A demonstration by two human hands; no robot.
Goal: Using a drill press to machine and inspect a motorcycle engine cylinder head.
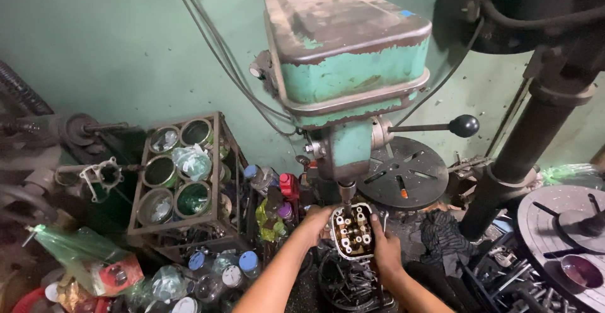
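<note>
Both hands clamp a metal engine part (353, 230) under the spindle (346, 193) of a green drill press (350, 67). The left hand (315, 221) grips its left edge, the right hand (386, 250) its right edge, thumb on the rim. The part stands nearly upright, its face with round openings towards the camera. A metal rack (183, 174) of tins stands to the left; bottles (220, 269) lie below it.

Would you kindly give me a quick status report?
Left hand and right hand grip cylinder head. Drill press spindle directly above it. Nothing between.
</note>
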